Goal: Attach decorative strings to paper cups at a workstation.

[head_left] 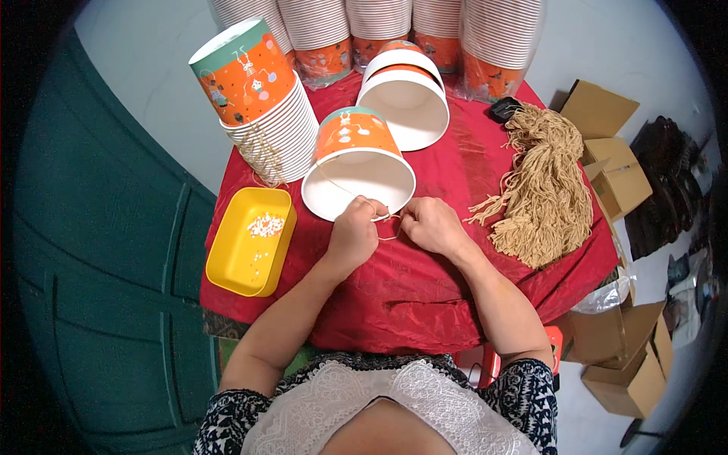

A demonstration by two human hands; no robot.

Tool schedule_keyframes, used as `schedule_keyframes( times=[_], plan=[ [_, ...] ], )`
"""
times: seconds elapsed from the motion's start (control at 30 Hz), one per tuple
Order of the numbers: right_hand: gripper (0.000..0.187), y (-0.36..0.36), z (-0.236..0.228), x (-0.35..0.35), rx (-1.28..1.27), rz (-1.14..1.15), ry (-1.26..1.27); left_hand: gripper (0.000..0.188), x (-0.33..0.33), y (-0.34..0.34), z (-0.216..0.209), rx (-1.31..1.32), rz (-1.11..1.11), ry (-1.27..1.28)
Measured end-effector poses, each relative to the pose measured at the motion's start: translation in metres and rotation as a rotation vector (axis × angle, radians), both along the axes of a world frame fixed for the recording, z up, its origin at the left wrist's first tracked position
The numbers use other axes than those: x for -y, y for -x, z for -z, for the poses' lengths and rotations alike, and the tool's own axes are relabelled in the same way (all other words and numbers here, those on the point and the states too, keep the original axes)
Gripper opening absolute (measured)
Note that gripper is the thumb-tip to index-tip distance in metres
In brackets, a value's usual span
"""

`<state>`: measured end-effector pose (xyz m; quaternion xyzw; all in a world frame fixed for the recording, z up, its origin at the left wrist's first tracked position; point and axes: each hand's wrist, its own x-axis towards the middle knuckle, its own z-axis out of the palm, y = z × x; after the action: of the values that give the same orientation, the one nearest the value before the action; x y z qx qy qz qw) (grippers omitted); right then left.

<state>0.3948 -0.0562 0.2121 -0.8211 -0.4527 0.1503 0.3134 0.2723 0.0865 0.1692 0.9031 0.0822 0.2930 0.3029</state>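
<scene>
While fingers (412,218) pinch, tan cord (389,239) between them, by bucket (358,139).

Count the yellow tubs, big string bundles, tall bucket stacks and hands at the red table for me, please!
Yellow tub: 1
Tan string bundle: 1
Tall bucket stacks, one at the left and five along the back: 6
Left hand plus right hand: 2
Total: 10
</scene>
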Motion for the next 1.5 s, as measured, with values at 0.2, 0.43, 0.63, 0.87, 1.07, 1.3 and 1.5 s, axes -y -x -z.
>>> schedule_keyframes(
  times=[0.2,0.43,0.63,0.87,1.07,1.3,1.5],
  plan=[
    [0.025,0.002,0.002,0.001,0.004,0.005,-0.047,0.015,0.011,-0.001,-0.01,-0.059,-0.063,0.052],
    [0.024,0.004,0.004,-0.002,0.004,0.027,-0.037,0.018,0.018,-0.005,-0.011,-0.042,-0.114,-0.123],
    [0.024,0.005,0.002,-0.002,0.018,0.06,-0.027,0.01,0.018,-0.007,-0.01,-0.067,-0.138,-0.202],
    [0.02,0.011,0.007,-0.003,0.087,0.05,-0.038,0.007,0.019,-0.005,-0.006,-0.076,-0.132,-0.223],
    [0.014,0.011,0.015,-0.004,0.219,0.027,-0.124,0.008,0.017,-0.007,-0.005,-0.079,-0.122,-0.18],
    [0.017,0.008,0.016,-0.005,0.186,0.009,-0.171,0.005,0.013,-0.006,-0.008,-0.051,-0.086,-0.162],
    [0.045,-0.011,-0.004,0.0,-0.034,0.074,-0.016,0.004,0.012,0.001,-0.012,-0.082,-0.099,-0.179]
  ],
)
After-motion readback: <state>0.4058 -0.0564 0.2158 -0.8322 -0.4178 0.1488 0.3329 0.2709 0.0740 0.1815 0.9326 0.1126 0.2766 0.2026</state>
